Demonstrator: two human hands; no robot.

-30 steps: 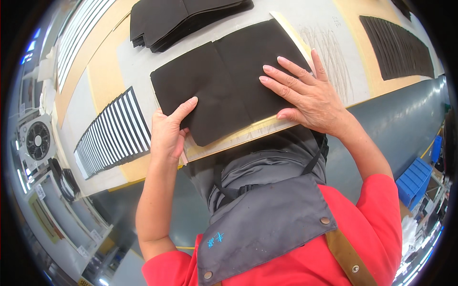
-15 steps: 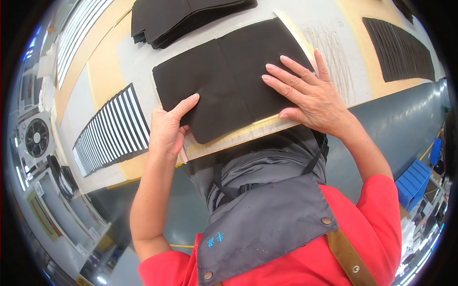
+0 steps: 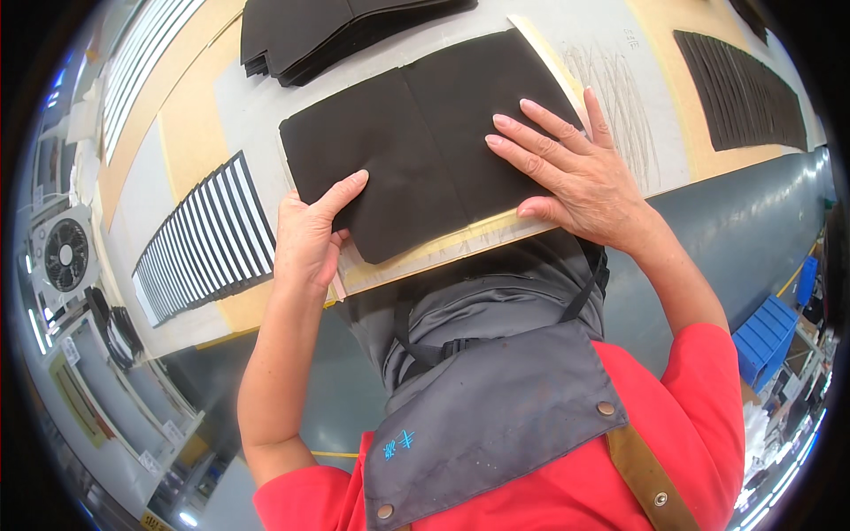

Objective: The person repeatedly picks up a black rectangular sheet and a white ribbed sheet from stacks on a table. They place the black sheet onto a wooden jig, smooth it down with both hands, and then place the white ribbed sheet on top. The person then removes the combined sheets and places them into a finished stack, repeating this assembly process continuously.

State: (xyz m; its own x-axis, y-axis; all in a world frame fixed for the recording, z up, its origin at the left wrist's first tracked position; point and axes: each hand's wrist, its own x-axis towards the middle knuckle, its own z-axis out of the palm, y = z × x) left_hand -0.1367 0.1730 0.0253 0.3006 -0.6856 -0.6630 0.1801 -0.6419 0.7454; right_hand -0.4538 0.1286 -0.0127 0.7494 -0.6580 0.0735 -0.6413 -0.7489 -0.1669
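A flat black panel (image 3: 398,164) of cloth-like or leather-like sheet, with a seam down its middle, lies on a pale board at the table's near edge. My left hand (image 3: 305,230) grips its left edge, the thumb pressed on top and the other fingers tucked beneath, partly hidden. Across the panel's right part my right hand (image 3: 571,177) rests flat, fingers spread and pointing to the upper left. Just beyond the panel sits a stack of similar black pieces (image 3: 345,35).
Overlapping black-and-white striped strips (image 3: 204,243) fan out on the table at left. Another fan of dark strips (image 3: 739,88) is at the right. Below the table's near edge stands a blue crate (image 3: 768,341); a white fan (image 3: 66,255) is at far left.
Both hands keep the same hold on the panel. The panel and my left hand appear shifted very slightly up and left, along with the surrounding table.
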